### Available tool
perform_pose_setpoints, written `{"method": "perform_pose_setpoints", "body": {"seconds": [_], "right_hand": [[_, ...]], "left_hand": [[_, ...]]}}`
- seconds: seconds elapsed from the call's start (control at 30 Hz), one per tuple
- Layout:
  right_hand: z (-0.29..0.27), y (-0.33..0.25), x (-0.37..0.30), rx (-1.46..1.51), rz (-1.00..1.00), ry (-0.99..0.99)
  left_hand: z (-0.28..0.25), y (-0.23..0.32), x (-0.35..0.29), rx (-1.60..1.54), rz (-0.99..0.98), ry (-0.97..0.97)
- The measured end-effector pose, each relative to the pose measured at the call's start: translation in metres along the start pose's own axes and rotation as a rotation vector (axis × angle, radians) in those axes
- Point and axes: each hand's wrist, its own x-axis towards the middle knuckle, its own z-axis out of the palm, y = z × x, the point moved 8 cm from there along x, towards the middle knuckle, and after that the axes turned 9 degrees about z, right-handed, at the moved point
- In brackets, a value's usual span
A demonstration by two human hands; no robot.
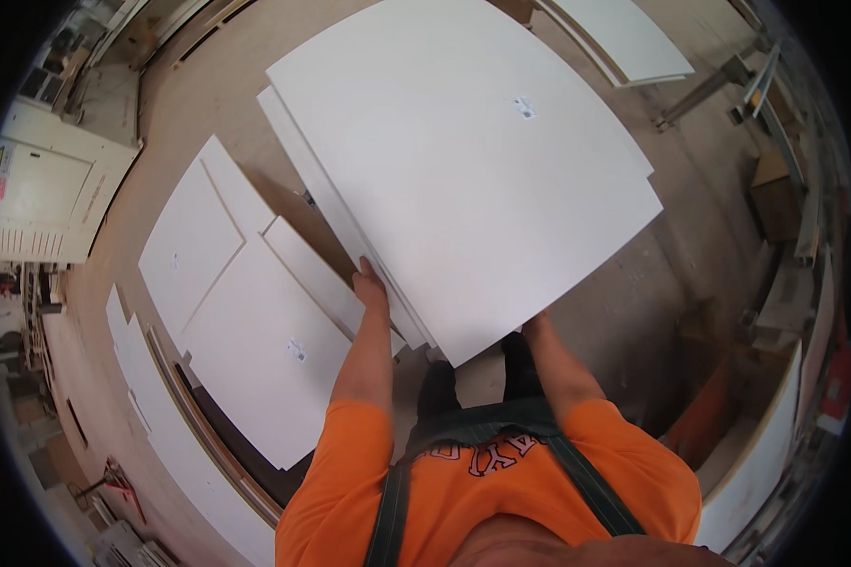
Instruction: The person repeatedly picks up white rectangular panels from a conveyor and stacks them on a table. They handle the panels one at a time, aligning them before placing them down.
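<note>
In front of me is a large white panel [463,180] with a small label, lying on one or more other white panels that show along its left edge. My left hand [370,282] grips that left edge, fingers partly hidden by the boards. Under the near right edge sits my right hand [537,326]; its fingers are out of sight beneath the panel. To the left, a lower stack of white panels [255,331] of differing sizes lies close by my left forearm, one of them labelled.
Long white boards [194,454] stand lower left. A pale machine cabinet [47,180] is at the far left. More white panels [624,38] lie at the back right. On the right are an open-topped bin [752,454] with a white side, and a brown cardboard box [775,198].
</note>
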Motion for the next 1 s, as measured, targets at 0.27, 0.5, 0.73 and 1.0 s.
{"method": "perform_pose_setpoints", "body": {"seconds": [0.27,0.5,0.73,1.0], "right_hand": [[0.029,-0.019,-0.004,-0.019,0.012,-0.082],[-0.077,-0.033,-0.009,-0.461,0.328,0.598],[-0.117,-0.056,-0.136,-1.253,0.467,0.336],[-0.167,-0.098,-0.290,-1.199,0.251,0.354]], "left_hand": [[-0.014,0.034,-0.014,-0.064,0.022,-0.112],[-0.083,0.012,0.010,-0.171,0.294,-0.093],[-0.162,-0.004,-0.018,-0.355,0.141,-0.178],[-0.118,0.110,-0.142,-0.489,0.372,-0.379]]}}
